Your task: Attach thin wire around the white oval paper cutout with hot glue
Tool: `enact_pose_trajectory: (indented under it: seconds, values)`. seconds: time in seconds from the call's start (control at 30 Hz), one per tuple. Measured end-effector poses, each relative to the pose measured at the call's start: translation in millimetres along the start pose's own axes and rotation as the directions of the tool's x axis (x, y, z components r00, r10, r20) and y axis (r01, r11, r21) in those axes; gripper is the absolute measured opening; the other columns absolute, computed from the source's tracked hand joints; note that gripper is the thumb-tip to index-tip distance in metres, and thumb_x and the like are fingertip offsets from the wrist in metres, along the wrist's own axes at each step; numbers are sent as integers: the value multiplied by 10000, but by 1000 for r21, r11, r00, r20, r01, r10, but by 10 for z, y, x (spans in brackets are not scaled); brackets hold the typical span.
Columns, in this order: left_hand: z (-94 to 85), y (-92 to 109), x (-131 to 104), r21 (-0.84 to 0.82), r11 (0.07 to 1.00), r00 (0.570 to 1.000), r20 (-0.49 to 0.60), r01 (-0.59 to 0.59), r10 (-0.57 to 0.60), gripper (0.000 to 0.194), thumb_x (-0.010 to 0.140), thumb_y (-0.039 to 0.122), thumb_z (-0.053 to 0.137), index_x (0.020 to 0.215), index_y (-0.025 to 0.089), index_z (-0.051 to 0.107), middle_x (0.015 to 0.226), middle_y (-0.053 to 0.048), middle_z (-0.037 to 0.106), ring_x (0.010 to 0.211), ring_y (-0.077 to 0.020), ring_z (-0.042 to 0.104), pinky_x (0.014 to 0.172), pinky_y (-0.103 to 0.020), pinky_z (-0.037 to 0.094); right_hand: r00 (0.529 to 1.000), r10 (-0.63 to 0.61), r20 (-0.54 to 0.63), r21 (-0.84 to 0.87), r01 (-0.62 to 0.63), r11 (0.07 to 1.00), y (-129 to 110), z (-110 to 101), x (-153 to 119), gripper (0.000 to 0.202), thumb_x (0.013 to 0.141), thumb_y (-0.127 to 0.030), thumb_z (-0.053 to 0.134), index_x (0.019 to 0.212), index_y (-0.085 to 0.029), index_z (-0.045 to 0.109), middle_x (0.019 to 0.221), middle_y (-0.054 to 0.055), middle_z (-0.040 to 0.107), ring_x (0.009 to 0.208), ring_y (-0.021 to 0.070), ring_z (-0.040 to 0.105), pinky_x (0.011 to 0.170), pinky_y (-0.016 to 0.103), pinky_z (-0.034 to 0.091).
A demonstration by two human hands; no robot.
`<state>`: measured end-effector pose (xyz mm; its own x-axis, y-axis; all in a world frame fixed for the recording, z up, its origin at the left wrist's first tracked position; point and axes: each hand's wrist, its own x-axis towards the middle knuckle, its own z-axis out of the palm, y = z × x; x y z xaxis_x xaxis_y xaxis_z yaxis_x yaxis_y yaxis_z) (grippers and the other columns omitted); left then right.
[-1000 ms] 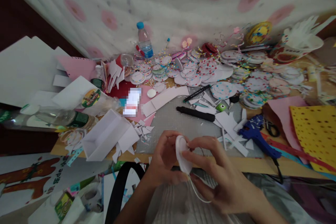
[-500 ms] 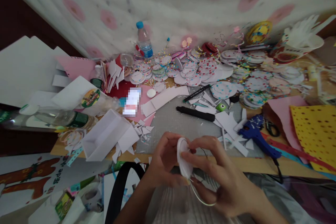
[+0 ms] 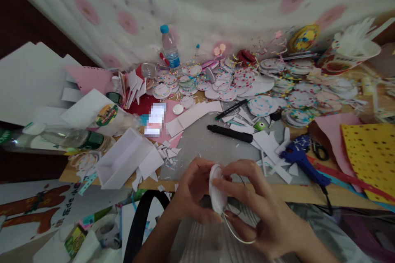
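Near the front edge of the table, a white round disc point(image 3: 218, 198) stands on edge between my two hands. My left hand point(image 3: 193, 191) grips its rim, thumb below and fingers at the top. The fingers of my right hand point(image 3: 265, 209) are bent and press against the disc's face and upper edge. A thin white strip point(image 3: 235, 235) curves from the disc's lower rim and passes beneath the right fingers. Part of the disc's far side is hidden by my left hand.
A grey cutting mat point(image 3: 193, 148) bears a black pen point(image 3: 230, 133) and paper scraps. To the right lies a blue glue gun point(image 3: 304, 160). Many decorated discs point(image 3: 243, 80) are piled along the back, near a water bottle point(image 3: 170, 49). A white open box point(image 3: 123, 160) sits left.
Both hands and the disc have shifted very slightly down and to the right. The grip looks the same, and the things on the table have not moved.
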<state>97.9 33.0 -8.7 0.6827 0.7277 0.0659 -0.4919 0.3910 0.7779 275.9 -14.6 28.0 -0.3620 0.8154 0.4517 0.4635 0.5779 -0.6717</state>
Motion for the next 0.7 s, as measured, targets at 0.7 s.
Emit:
enact_pose_trajectory:
  seconds: [0.7]
  values:
    - [-12,62,19,74,997,992,-121,32,-23,718,601,296,834,1256,251,543,1340,-131,541,1213,-313,516,949,-401,454,998,29,-57,-136,-36,990,18,-11,-27,532,806,-174,608,1309,-158,436,1206,139,431,1133,302,427,898,464,428]
